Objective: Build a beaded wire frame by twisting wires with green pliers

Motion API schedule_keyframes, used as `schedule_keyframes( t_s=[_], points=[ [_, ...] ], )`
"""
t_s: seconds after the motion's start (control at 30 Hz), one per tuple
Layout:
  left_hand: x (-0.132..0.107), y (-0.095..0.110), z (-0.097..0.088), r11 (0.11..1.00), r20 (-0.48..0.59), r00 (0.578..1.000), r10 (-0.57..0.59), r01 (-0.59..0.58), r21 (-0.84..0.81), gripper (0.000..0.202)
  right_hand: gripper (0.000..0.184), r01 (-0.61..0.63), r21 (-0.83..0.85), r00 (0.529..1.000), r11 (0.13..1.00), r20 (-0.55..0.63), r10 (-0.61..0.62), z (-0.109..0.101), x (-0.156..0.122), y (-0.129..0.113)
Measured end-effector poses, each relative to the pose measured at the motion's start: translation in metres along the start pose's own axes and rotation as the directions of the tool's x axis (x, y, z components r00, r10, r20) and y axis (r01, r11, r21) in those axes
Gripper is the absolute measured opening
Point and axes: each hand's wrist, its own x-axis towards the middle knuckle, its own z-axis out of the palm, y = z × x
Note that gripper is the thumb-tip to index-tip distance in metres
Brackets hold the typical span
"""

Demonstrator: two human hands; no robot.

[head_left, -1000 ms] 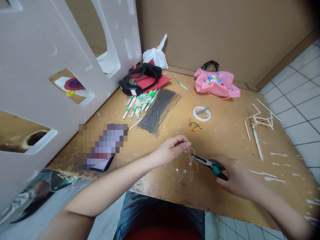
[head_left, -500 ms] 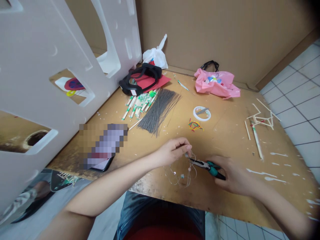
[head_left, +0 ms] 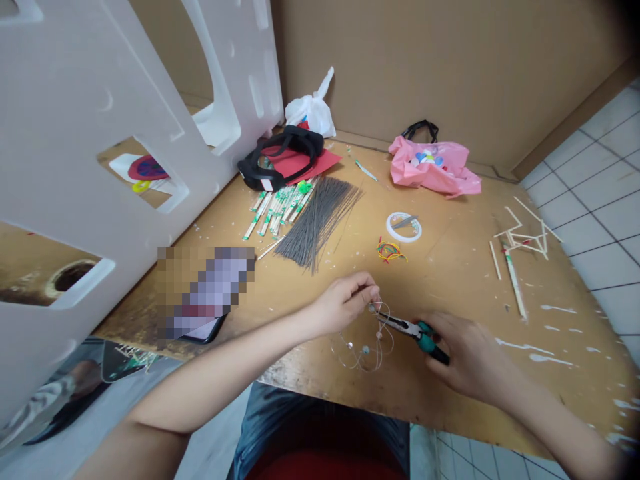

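Note:
My left hand point(head_left: 344, 300) pinches the top of a thin clear wire strung with small beads point(head_left: 367, 343), which loops down onto the wooden table point(head_left: 450, 280). My right hand point(head_left: 467, 353) grips green-handled pliers point(head_left: 413, 328). The plier jaws point left and meet the wire just below my left fingertips. Both hands hover low over the table's near edge.
A bundle of grey wires point(head_left: 320, 220) and wrapped chopsticks point(head_left: 277, 210) lie behind my left hand. Coloured rubber bands point(head_left: 390, 251), a tape roll point(head_left: 404, 227), a pink bag point(head_left: 433, 167), a black strap on red paper point(head_left: 283, 160), loose sticks point(head_left: 517, 247) and a phone point(head_left: 205, 293) surround them. White foam panels point(head_left: 100, 133) stand left.
My right hand and the pliers have shifted slightly left toward my left fingertips. The beaded wire has swung a little below them. My left hand has stayed almost still.

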Motion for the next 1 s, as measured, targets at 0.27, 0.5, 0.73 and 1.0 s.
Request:
schedule_keyframes(
  t_s=[0.27,0.5,0.73,1.0],
  points=[
    [0.000,0.001,0.001,1.000,-0.016,1.000,-0.006,0.006,-0.004,0.034,0.034,-0.060,0.027,0.997,0.998,0.056,0.058,0.002,-0.003,-0.004],
    [0.000,0.005,0.000,1.000,-0.043,0.999,0.008,-0.007,0.026,0.034,0.028,-0.065,0.079,0.996,0.995,0.065,0.060,0.010,-0.003,-0.004],
    [-0.003,0.010,-0.001,0.994,-0.090,0.994,0.064,-0.056,0.090,0.029,0.016,-0.066,0.175,0.996,0.982,0.075,0.053,0.004,0.004,-0.011],
    [-0.002,0.006,-0.002,0.981,-0.098,0.985,0.143,-0.128,0.144,0.027,0.008,-0.083,0.222,0.988,0.972,0.143,0.052,0.006,0.007,-0.012]
  ],
)
